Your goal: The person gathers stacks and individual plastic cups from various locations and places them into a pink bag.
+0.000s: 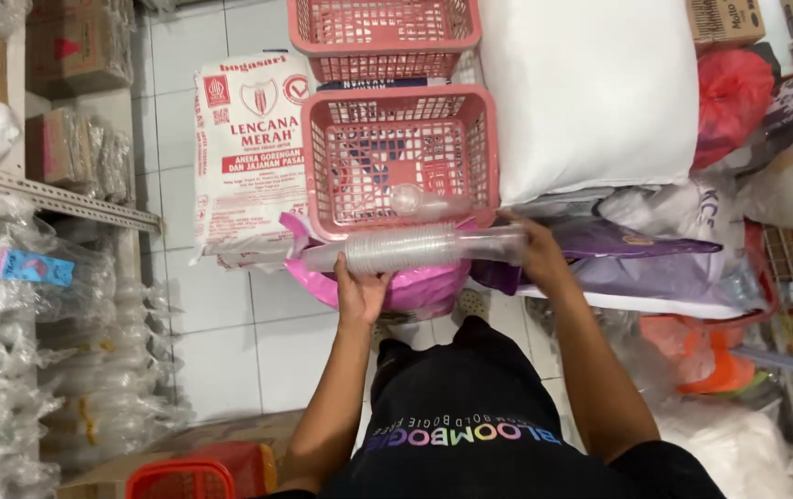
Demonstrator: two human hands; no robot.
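A long clear sleeve of stacked plastic cups [415, 248] lies crosswise at the front rim of a pink plastic basket [398, 102]. My left hand [360, 291] grips the sleeve from below near its middle. My right hand [535, 248] holds its right end. Inside the basket lies one clear plastic cup or lid [408, 199]. Beneath the sleeve bulges a pink plastic bag [424, 288].
A second pink basket [382, 26] stands behind the first. A white flour sack [248, 152] lies left, a big white sack [590, 92] right, purple bags [636, 254] beside it. Shelves of clear bagged goods [8, 351] fill the left. A red basket [184, 480] sits near my left elbow.
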